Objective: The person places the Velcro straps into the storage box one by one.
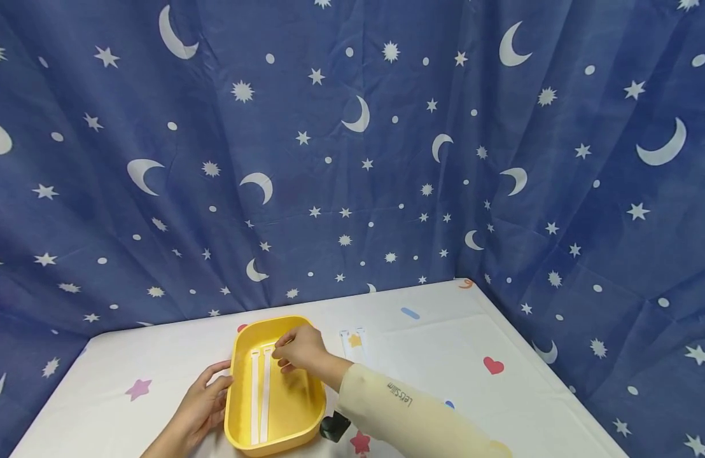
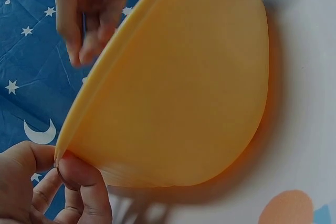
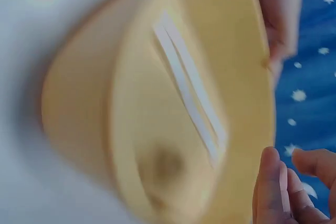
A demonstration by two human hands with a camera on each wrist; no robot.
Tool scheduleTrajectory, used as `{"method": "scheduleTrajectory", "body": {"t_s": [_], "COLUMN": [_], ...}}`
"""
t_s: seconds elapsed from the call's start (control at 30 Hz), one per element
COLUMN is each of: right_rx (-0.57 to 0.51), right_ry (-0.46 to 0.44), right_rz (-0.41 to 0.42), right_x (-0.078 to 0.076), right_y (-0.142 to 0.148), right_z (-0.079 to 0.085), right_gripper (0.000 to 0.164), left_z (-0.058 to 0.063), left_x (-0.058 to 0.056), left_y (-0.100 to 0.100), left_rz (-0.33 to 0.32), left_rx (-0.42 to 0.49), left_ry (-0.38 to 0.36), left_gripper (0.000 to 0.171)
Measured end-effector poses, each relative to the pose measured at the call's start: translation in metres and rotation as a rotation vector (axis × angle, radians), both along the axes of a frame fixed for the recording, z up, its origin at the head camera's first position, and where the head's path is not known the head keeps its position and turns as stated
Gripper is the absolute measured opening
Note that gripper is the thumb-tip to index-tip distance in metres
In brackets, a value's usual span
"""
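Observation:
A deep yellow plastic tray [image 1: 295, 407] sits on the table, tilted up toward the left in the left wrist view. At its left side my left hand [image 1: 200, 404] pinches the rim between thumb and fingers, plain in the left wrist view [image 2: 79, 182]. Two long flat white strips [image 1: 256, 394] with slotted square heads lie side by side on the tray floor, in its left half. Over the far right part of the tray hovers my right hand [image 1: 301, 350]; its fingers are loosely bent, thumb apart from them, with nothing between them in the right wrist view [image 3: 294, 192].
Right of the tray lies a small flat whitish piece [image 1: 354, 341] over a printed yellow star. A black object [image 1: 334, 426] shows by the tray's near right corner, under the sleeve [image 1: 410, 407]. A blue star-and-moon curtain [image 1: 329, 159] hangs behind the white patterned tablecloth [image 1: 444, 356].

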State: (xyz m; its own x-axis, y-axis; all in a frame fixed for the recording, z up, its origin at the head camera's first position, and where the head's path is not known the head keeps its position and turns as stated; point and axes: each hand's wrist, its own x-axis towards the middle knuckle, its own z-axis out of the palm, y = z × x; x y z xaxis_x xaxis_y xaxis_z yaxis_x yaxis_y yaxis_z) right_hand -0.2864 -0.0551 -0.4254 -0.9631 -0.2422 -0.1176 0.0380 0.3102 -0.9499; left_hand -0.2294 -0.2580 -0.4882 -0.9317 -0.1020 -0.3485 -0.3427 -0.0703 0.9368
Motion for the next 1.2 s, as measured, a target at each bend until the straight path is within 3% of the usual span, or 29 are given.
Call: {"method": "scheduleTrajectory", "body": {"t_s": [0.2,0.43,0.6,0.77,0.97,1.2], "right_rx": [0.052,0.106,0.156,0.138,0.136,0.213], "right_ry": [0.066,0.108,0.117,0.081,0.055,0.069], "right_rz": [-0.046,-0.134,-0.227,-0.290,-0.295,-0.296], "right_x": [-0.026,-0.051,-0.060,-0.063,-0.059,-0.050], "right_y": [0.040,0.099,0.135,0.158,0.170,0.173], "right_z": [0.027,0.031,0.024,0.013,-0.010,-0.034], "right_gripper": [0.011,0.015,0.017,0.018,0.018,0.020], "left_z": [0.000,0.001,0.002,0.002,0.000,-0.001], "left_x": [-0.001,-0.001,-0.002,-0.002,-0.001,-0.001], "left_y": [0.001,0.002,0.002,0.002,0.002,0.000], "left_rz": [-0.005,-0.012,-0.015,-0.017,-0.018,-0.027], "left_rx": [0.001,-0.007,-0.017,-0.022,-0.013,-0.012], "left_ry": [0.008,0.003,-0.006,-0.008,0.000,-0.002], "left_gripper": [0.051,0.052,0.053,0.054,0.053,0.053]}}
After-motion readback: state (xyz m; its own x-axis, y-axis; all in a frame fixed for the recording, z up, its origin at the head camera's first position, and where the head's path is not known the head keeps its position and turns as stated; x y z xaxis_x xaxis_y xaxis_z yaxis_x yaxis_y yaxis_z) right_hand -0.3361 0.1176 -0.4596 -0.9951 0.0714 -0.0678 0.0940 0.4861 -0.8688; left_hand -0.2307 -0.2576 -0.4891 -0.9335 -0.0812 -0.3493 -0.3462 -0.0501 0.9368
